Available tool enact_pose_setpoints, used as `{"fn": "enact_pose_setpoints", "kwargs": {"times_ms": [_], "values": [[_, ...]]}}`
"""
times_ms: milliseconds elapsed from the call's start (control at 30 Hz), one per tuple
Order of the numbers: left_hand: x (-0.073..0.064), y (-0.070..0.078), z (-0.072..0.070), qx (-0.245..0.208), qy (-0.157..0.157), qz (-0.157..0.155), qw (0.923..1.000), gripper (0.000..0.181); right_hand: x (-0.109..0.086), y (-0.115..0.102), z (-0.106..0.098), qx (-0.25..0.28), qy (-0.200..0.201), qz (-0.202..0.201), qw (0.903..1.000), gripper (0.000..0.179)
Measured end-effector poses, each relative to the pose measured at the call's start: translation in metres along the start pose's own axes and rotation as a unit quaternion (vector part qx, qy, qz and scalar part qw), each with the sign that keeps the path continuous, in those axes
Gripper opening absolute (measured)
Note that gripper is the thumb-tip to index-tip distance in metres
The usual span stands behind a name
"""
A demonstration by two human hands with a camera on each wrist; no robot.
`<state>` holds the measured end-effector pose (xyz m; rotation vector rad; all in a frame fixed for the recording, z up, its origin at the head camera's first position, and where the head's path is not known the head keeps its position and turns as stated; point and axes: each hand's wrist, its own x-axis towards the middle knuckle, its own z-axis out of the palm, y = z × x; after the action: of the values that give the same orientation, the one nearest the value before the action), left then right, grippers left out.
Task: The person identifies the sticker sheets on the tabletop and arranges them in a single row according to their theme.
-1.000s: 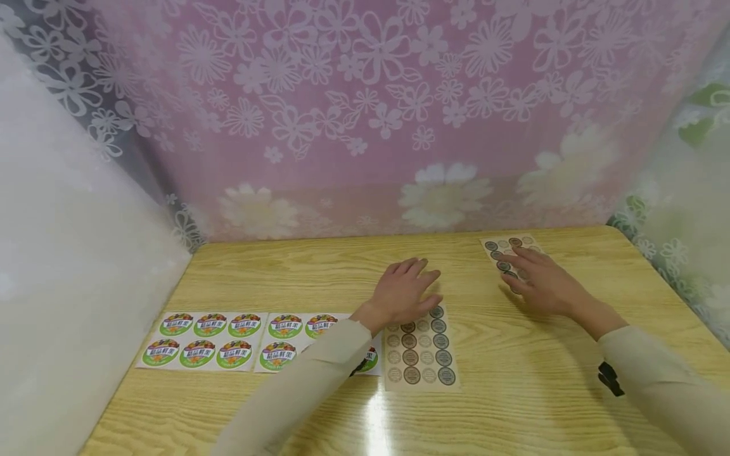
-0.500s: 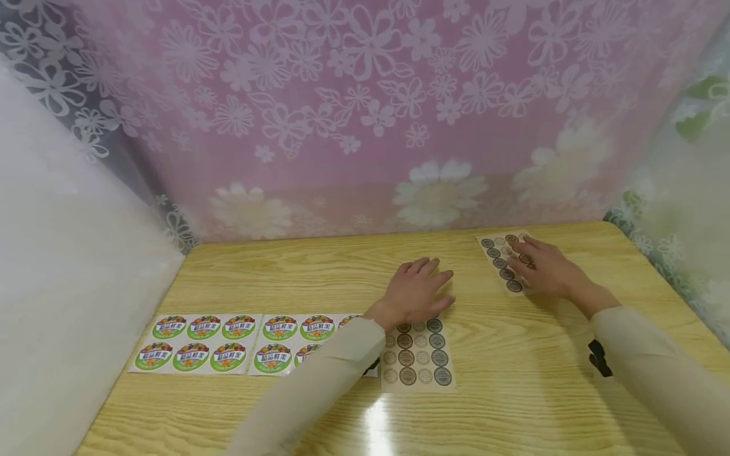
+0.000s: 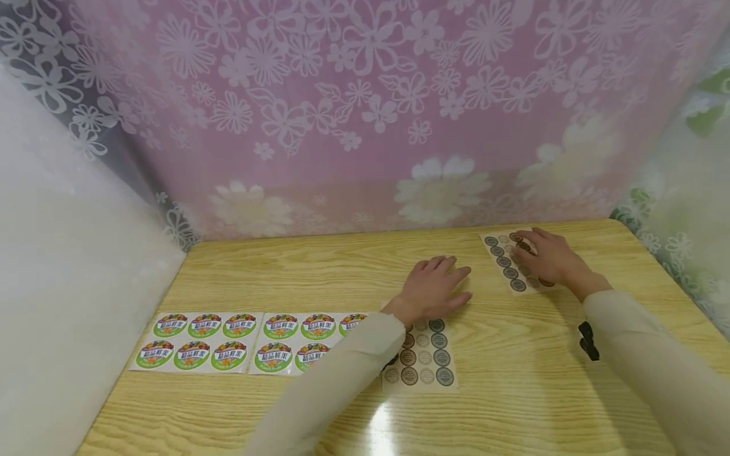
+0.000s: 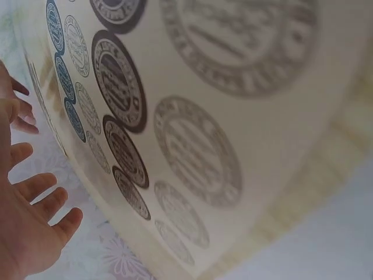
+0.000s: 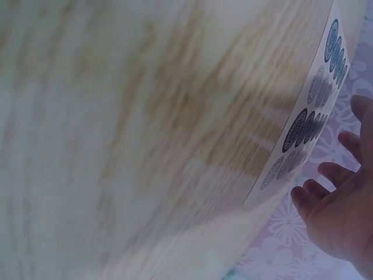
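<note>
In the head view my left hand is over the upper end of the near sheet of round stickers, palm down with fingers spread. In the left wrist view the fingers of this hand are extended and hold nothing. Rows of brown, pale and dark blue circles cover the near sheet. At the back right, my right hand is over a second sheet of similar stickers and hides its right part. Its fingers look loosely bent in the right wrist view; whether they touch the sheet, I cannot tell.
Two white sheets of fruit stickers lie side by side at the left, and the left sleeve covers part of the right-hand one. A floral pink curtain hangs behind the wood-grain table.
My left hand has shifted to the right above the near sheet. The right hand has moved right and a little away from me, uncovering more of the far sheet's left side.
</note>
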<state>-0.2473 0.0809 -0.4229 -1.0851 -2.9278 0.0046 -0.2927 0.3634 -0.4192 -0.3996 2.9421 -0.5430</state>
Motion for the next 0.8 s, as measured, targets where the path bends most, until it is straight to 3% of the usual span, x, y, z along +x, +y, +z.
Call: {"fn": "enact_pose_setpoints", "kwargs": {"times_ms": [267, 433, 600, 800], "values": [[0.013, 0.006, 0.002, -0.025, -0.004, -0.021, 0.9995, 0.052, 0.005, 0.008, 0.003, 0.004, 0.009, 0.020, 0.9998, 0.068], [0.022, 0.010, 0.002, -0.070, 0.008, -0.034, 0.9969, 0.050, 0.011, 0.011, 0.004, 0.008, 0.030, 0.043, 0.9986, 0.071], [0.028, 0.009, 0.004, -0.125, 0.005, -0.063, 0.9902, 0.049, 0.018, 0.008, 0.003, -0.005, 0.037, 0.053, 0.9979, 0.073], [0.032, 0.004, 0.005, -0.178, 0.005, -0.096, 0.9794, 0.049, 0.023, 0.006, -0.004, -0.003, -0.003, 0.076, 0.9971, 0.079]]}}
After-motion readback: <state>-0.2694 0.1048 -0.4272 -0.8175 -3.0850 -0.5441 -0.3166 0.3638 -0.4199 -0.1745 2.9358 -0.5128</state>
